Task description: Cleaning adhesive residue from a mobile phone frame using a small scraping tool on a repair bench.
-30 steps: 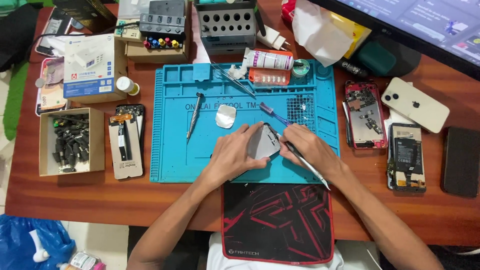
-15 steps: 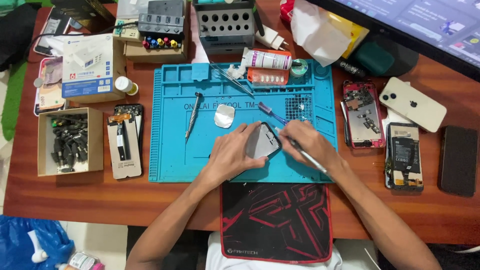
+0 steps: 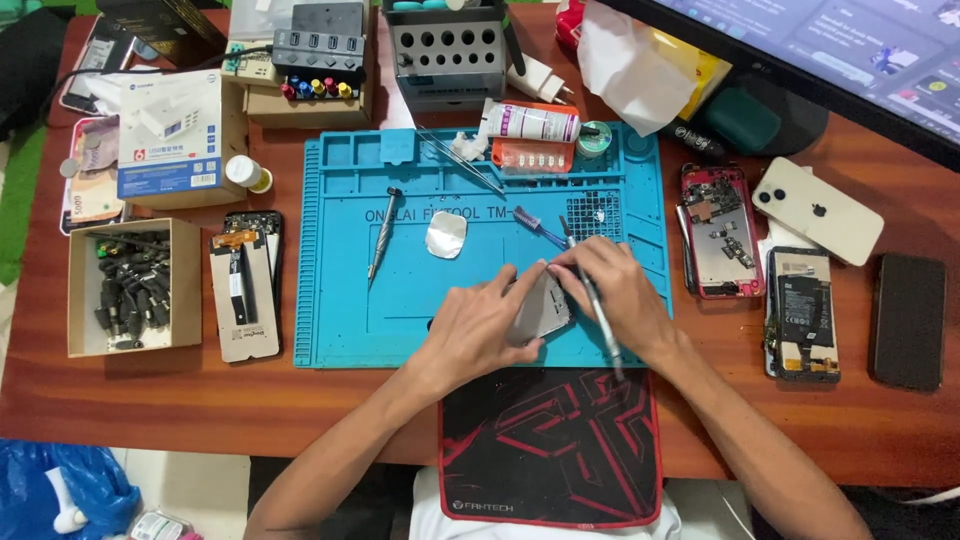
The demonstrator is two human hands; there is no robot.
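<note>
A small grey phone part lies on the blue repair mat near its front edge. My left hand grips that part from the left and steadies it. My right hand holds a thin grey tool like a pen, its tip at the part's upper right edge. A blue-handled screwdriver lies just behind my fingers. A grey screwdriver and a thin silver plate rest farther left on the mat.
Opened phones, a white phone and a dark phone lie to the right. A cardboard box of black parts, a phone screen and a white box sit left. A monitor stands behind.
My right hand has shifted the tool up and left, from the part's lower right side to its upper right edge. My left hand has kept its hold.
</note>
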